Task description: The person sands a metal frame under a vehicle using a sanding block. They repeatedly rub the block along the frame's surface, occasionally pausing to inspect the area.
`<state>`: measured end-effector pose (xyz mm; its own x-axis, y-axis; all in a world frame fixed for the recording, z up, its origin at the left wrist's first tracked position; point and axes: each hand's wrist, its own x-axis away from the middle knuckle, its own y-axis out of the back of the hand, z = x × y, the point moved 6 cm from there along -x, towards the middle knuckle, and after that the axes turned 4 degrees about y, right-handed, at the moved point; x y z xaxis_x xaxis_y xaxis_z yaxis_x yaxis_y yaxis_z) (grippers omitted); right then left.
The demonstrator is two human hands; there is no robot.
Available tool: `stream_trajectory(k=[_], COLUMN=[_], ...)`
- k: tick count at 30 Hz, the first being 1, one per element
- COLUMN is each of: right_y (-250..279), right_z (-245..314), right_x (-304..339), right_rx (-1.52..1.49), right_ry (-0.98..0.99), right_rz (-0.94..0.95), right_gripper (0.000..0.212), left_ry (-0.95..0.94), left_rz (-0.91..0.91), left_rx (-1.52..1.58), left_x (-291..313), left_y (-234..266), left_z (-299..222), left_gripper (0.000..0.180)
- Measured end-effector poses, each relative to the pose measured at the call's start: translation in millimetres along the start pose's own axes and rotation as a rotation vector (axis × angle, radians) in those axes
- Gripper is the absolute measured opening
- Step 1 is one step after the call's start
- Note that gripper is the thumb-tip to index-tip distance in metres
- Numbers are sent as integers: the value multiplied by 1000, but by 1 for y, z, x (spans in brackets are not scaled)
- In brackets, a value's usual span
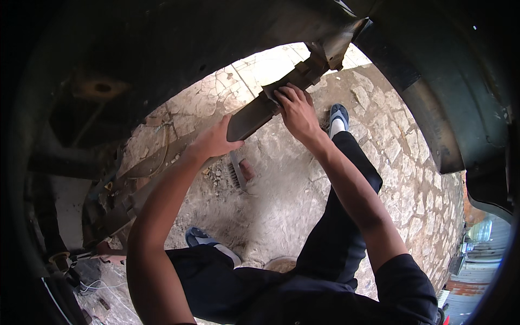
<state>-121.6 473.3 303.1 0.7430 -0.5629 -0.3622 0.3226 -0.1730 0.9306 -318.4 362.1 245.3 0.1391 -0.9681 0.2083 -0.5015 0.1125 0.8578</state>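
Observation:
A long dark metal beam [252, 118] runs diagonally from the lower left to the bracket at the upper middle. My left hand [214, 142] grips it from the near side, thumb along the lower edge and fingers going over the far edge. Farther up, my right hand [295, 108] presses on the beam with bent fingers, holding a small dark flat piece [272, 93] against its surface. What that piece is made of does not show clearly. On the ground below lie a wire brush [236, 171] and a reddish-brown block [247, 169] beside it.
Dark curved vehicle body panels [433, 108] surround the opening above and to both sides. Another person's hand [111, 253] shows at lower left, near white wires [100, 284]. My sandalled feet rest on rough stone paving [390, 130]. Corrugated sheeting [482, 271] stands at lower right.

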Motion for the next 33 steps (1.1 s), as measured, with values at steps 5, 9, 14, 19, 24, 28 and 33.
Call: stream_trajectory(k=[5, 9, 14, 19, 24, 28, 33], right_y=[-15, -19, -21, -18, -6, -9, -14], right_z=[-3, -13, -6, -5, 0, -8, -7], right_x=[7, 7, 11, 15, 13, 12, 5], right_rx=[-2, 39, 46, 91, -118, -125, -126], right_ry=[32, 80, 55, 65, 94, 111, 62], right_rz=[11, -34, -144, -303, -171, -150, -174], right_gripper=[50, 52, 58, 41, 43, 43, 45], left_ry=[-13, -37, 6, -15, 2, 7, 14], left_rz=[-5, -20, 27, 26, 48, 23, 40], left_rx=[29, -32, -89, -78, -47, -56, -41], left_x=[-2, -10, -7, -7, -2, -6, -5], left_y=[-2, -8, -8, -6, -4, -6, -6], left_z=[3, 9, 4, -1, -2, -4, -11], left_gripper=[91, 94, 98, 99, 90, 94, 90])
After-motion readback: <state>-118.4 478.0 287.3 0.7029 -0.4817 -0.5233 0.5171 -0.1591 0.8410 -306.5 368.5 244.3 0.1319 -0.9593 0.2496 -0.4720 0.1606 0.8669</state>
